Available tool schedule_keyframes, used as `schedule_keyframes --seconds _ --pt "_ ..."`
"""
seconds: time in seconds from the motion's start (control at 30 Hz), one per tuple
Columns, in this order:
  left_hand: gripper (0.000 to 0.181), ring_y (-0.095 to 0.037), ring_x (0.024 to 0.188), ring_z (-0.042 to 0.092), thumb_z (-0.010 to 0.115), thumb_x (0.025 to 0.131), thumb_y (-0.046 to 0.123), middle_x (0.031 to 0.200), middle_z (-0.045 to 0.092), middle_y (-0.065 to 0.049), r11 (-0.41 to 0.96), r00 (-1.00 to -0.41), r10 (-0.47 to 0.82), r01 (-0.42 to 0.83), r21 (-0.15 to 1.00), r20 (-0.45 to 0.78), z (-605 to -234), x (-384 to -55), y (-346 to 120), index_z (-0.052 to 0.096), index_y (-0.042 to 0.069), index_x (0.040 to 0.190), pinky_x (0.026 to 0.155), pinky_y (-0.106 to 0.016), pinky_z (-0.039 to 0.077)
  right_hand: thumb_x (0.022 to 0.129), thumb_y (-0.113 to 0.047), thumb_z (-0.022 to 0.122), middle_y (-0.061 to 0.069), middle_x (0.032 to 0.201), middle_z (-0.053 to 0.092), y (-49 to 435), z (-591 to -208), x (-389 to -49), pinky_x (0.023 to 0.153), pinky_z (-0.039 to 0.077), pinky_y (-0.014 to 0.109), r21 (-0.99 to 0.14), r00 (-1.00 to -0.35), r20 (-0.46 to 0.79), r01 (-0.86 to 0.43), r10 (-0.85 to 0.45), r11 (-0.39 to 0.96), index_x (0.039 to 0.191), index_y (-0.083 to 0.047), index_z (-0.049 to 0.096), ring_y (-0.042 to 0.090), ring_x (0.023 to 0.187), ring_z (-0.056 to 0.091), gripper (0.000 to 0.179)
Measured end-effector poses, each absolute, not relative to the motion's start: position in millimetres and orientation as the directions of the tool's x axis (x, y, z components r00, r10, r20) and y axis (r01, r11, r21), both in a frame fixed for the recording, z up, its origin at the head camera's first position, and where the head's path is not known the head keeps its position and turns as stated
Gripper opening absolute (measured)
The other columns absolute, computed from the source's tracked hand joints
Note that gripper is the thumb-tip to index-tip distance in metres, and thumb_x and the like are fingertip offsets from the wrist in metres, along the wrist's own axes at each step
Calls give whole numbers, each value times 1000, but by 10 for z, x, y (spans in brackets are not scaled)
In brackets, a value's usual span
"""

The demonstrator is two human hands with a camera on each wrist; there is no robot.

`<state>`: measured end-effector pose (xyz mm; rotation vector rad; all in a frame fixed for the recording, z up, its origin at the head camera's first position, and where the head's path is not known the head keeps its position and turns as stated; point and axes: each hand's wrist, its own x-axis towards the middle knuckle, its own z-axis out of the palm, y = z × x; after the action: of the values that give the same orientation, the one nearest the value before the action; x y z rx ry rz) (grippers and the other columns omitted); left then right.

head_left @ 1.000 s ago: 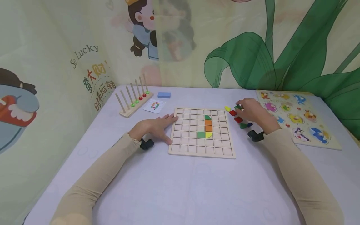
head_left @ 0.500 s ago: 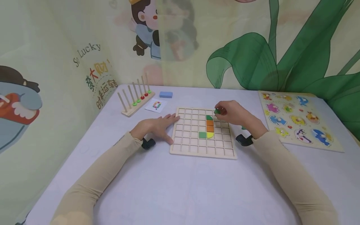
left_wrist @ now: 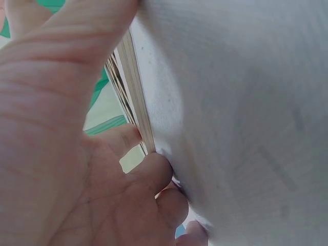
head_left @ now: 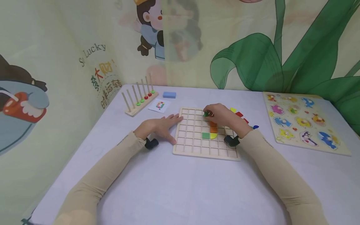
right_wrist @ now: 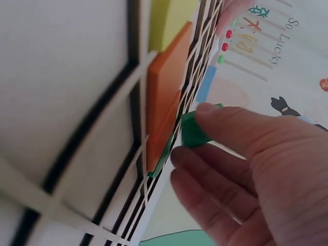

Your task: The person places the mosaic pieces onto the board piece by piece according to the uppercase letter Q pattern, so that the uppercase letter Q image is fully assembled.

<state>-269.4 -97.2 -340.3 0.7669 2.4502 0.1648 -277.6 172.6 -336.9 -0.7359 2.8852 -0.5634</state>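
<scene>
A wooden grid board (head_left: 191, 149) lies mid-table. My left hand (head_left: 161, 127) rests at its left edge, fingers spread; in the left wrist view the fingertips (left_wrist: 154, 171) touch the board's side. Between thumb and fingers, my right hand (head_left: 225, 117) pinches a green tile (right_wrist: 193, 131) close over the board's upper middle. Set in the grid are orange tiles (head_left: 213, 128), a yellow rounded tile (head_left: 213, 136) and a green square tile (head_left: 206, 135). A green tile (right_wrist: 161, 163) beyond the orange ones shows in the right wrist view; the right hand hides it from the head camera.
Right of the board lie loose pieces: a yellow one (head_left: 233, 110), red ones (head_left: 239, 114) and a blue one (head_left: 255, 127). A peg rack with beads (head_left: 142, 105), a pattern card (head_left: 159, 106) and a blue block (head_left: 169, 95) stand back left; an animal puzzle board (head_left: 298, 129) lies right.
The right hand has moved left from the loose pieces to above the board, carrying the green tile. The left hand has stayed at the board's edge.
</scene>
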Motion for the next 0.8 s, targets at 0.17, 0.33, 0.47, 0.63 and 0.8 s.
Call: schedule_keyframes --seconds 0.17,0.33,0.47,0.63,0.8 --pt "112 -24 152 -6 76 80 50 165 -6 -3 832 -680 554 481 278 -481 -3389 -2696 -954 1 24 159 122 -49 5 89 -7 71 14 106 68 1751 -3383 -2775 89 54 38 -354 -863 -19 -466 -504 811 123 1 64 26 95 61 36" --pt "112 -25 152 -7 76 80 49 165 -6 -4 826 -673 563 487 286 -480 -3381 -2684 -954 1 21 159 123 -48 4 89 -6 70 13 103 64 1768 -3403 -2772 84 53 37 -352 -854 -15 -483 -521 802 123 -2 65 26 91 58 34" --pt "112 -25 152 -7 76 80 50 165 -7 -4 825 -669 563 490 282 -485 -3385 -2680 -952 1 21 159 123 -48 4 91 -6 67 13 104 61 1772 -3427 -2776 80 50 35 -347 -853 -44 -475 -519 809 125 -5 65 25 89 54 35" --pt "113 -24 152 -7 75 80 50 165 -6 -5 821 -667 568 498 279 -482 -3389 -2690 -949 1 21 159 123 -47 4 92 -5 65 15 108 61 1795 -3436 -2777 82 50 37 -350 -846 -48 -484 -532 802 127 -5 65 26 92 53 35" --pt "113 -25 152 -7 76 79 51 165 -6 -5 821 -668 569 498 280 -479 -3393 -2699 -953 1 21 159 123 -47 4 92 -3 64 18 110 59 1822 -3438 -2774 85 49 41 -344 -821 -27 -528 -570 777 127 -5 65 28 94 53 35"
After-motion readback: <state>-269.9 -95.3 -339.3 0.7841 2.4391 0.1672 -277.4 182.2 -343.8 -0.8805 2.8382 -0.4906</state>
